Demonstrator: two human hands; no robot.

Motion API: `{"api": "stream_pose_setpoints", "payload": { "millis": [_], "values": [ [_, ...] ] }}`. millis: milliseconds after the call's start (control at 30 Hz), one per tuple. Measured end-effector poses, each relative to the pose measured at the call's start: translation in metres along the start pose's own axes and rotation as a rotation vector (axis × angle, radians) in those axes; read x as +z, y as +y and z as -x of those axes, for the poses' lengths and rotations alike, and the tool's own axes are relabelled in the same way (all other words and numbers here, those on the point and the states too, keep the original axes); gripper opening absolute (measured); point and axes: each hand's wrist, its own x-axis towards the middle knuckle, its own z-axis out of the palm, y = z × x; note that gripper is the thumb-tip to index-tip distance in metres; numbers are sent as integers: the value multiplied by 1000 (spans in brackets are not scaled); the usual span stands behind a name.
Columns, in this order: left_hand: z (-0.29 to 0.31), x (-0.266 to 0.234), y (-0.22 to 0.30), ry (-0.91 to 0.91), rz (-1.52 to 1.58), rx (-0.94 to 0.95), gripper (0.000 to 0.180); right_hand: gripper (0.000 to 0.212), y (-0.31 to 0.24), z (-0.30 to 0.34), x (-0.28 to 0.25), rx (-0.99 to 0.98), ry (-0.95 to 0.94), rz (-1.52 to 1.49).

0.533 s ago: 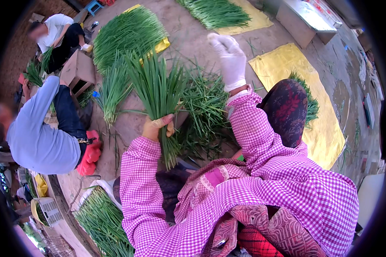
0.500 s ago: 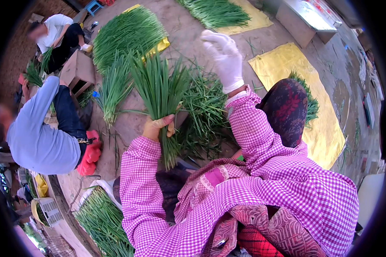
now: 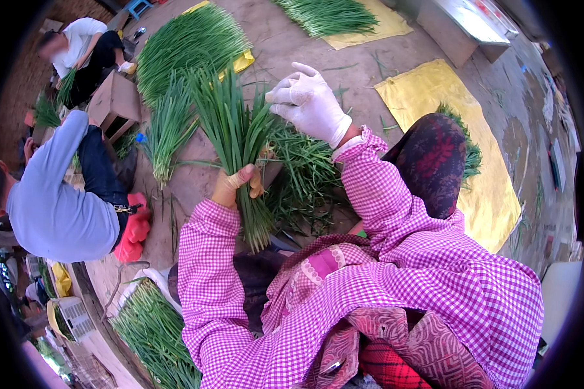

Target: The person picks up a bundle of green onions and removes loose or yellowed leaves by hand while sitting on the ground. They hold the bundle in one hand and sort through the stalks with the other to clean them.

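Observation:
My left hand [image 3: 235, 185], in a pale, stained glove with the thumb bare, is closed round a thick bunch of garlic chives [image 3: 237, 133]. The leaves fan upward and the pale stem ends hang below the fist. My right hand [image 3: 311, 107], in a white glove, is raised beside the upper right of the bunch. Its fingers are bent but apart, with nothing visible in them; whether a fingertip touches a leaf I cannot tell. Below it, a loose heap of chives [image 3: 308, 172] lies on the ground between my knees.
A broad chive pile [image 3: 191, 52] and a smaller bundle [image 3: 170, 129] lie ahead to the left. A yellow sheet [image 3: 483, 188] with some chives is on my right. Two people sit at left near a cardboard box [image 3: 115, 104]. More chives [image 3: 156, 330] lie at lower left.
My right hand has come down and left, closer to the leaves of the bunch. My left hand keeps its hold, with the bunch shifted very slightly left.

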Motion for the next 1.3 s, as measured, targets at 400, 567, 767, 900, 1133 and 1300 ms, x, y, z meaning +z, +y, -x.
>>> {"api": "stream_pose_setpoints", "payload": {
  "millis": [400,567,767,900,1133,1300],
  "values": [
    [-3,8,-2,223,85,54,19,5,21,2,6,226,374,404],
    [1,4,-3,315,44,3,17,10,47,8,-21,549,497,-44],
    [-4,10,-1,442,24,-64,16,17,4,-3,-15,417,221,-196],
    [-6,5,-8,484,14,-90,16,13,-17,-6,11,142,100,-218],
    [-6,9,-4,409,-71,-18,16,14,-18,11,40,45,-82,138],
    [-5,12,-2,444,-4,-12,18,15,-17,13,43,125,-134,15]
  ]
}}
